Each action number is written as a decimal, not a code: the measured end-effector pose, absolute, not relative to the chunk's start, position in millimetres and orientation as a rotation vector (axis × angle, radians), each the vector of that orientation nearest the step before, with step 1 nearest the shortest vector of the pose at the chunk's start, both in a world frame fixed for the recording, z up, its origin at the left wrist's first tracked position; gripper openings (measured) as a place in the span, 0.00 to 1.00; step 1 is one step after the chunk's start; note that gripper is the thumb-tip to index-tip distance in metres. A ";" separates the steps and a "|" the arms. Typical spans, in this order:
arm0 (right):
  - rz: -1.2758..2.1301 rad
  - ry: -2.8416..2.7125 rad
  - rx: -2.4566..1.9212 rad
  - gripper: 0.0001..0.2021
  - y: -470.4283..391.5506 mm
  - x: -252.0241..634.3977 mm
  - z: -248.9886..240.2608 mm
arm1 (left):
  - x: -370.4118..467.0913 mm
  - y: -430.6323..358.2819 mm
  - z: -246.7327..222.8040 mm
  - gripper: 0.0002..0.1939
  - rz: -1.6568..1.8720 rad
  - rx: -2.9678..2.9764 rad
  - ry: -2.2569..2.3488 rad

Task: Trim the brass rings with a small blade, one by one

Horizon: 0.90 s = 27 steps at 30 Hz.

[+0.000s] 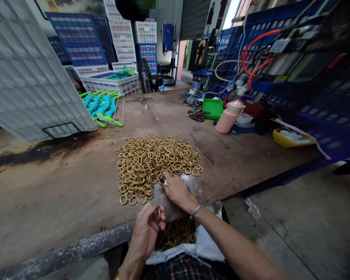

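A heap of brass-coloured rings (151, 155) is spread over the worktable. My left hand (146, 227), low at the table's front edge, pinches one brass ring (158, 213) between thumb and fingers. At the heap's near right side, my right hand (177, 189) has its index finger touching the rings. Its other fingers are curled, and a small dark and white thing (164, 181) shows at them; its kind is unclear. Below the edge, between my forearms, an open white bag (205, 241) holds many more rings (177, 233).
A grey-white plastic crate (37, 74) leans at the left, beside turquoise and green plastic pieces (102, 105). Toward the right stand a pink bottle (229, 118), a green tray (212, 109) and a yellow tray (291, 139). Blue crates (323, 101) line the right side.
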State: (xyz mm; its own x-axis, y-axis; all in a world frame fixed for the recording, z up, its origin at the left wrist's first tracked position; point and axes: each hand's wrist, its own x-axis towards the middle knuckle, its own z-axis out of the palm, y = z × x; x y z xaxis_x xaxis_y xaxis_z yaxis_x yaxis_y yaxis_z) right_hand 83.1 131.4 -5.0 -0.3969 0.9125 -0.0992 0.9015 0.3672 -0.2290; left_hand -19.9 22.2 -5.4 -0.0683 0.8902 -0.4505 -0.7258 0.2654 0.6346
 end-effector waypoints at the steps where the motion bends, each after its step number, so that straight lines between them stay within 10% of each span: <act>1: 0.370 -2.549 -1.705 0.14 132.4 82.2 -5.9 | -20.3 22.0 -5.6 0.10 1.349 0.210 0.938; 27: 0.442 -2.492 -1.525 0.10 124.0 98.5 -9.9 | -29.1 32.8 -1.9 0.08 1.263 0.112 0.830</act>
State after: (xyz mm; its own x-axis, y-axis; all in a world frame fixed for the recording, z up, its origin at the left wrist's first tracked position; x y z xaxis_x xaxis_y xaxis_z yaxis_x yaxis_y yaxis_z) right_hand 98.5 124.0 -9.9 -0.4547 0.8906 0.0035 0.8352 0.4278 -0.3456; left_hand -29.1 32.8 -1.9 0.0604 0.8707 -0.4881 -0.7939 0.3383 0.5052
